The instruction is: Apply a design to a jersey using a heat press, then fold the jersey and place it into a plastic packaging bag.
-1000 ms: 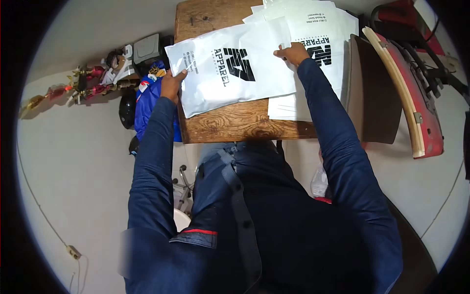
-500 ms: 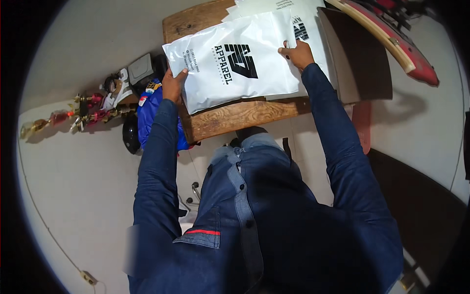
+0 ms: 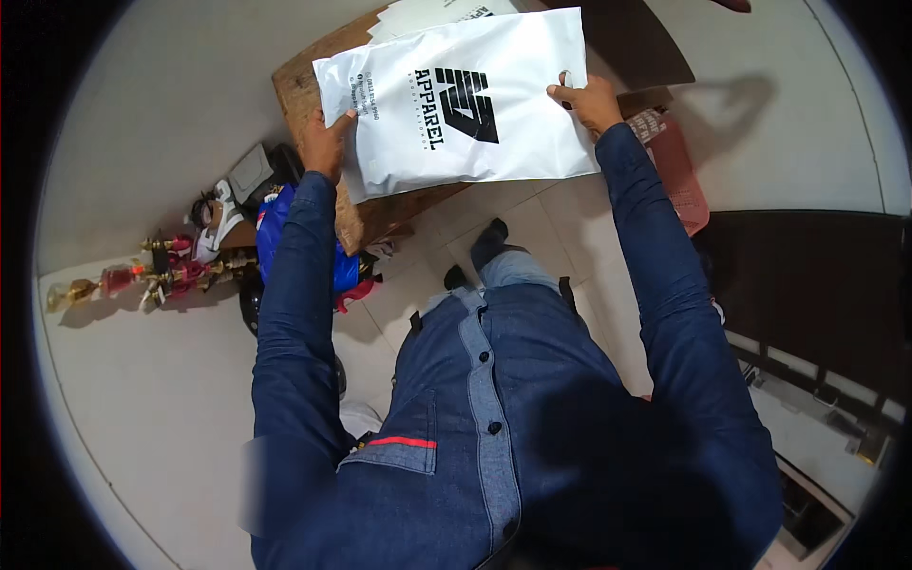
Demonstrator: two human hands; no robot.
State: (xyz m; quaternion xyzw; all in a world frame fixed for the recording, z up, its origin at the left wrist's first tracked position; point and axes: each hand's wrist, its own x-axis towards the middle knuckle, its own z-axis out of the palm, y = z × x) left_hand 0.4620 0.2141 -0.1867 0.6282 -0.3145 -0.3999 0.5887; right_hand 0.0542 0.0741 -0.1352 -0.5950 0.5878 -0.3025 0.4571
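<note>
A white plastic mailer bag point(image 3: 522, 95) with black print is stretched between my two hands. My left hand point(image 3: 325, 142) grips its left edge, thumb on top and fingers hidden underneath. On the opposite side, my right hand point(image 3: 591, 103) pinches the right edge near a small cut-out hole, its thumb on the front face. The bag looks fairly flat, with a few wrinkles. It is over the wooden table point(image 3: 293, 90), and its lower right part reaches past the table's front edge. More white printed bags point(image 3: 427, 17) lie behind it on the table.
A dark brown panel point(image 3: 638, 43) is beyond my right hand. To the right are a pink plastic basket point(image 3: 679, 176) and a large dark board point(image 3: 807, 285). Left of the table are a blue bag point(image 3: 273, 223) and several trophies point(image 3: 171, 266). Tiled floor point(image 3: 532, 223) shows below.
The bag, held by both hands throughout, now reaches beyond the table's front edge. My view and body have turned, so more floor, my feet and the pink basket show.
</note>
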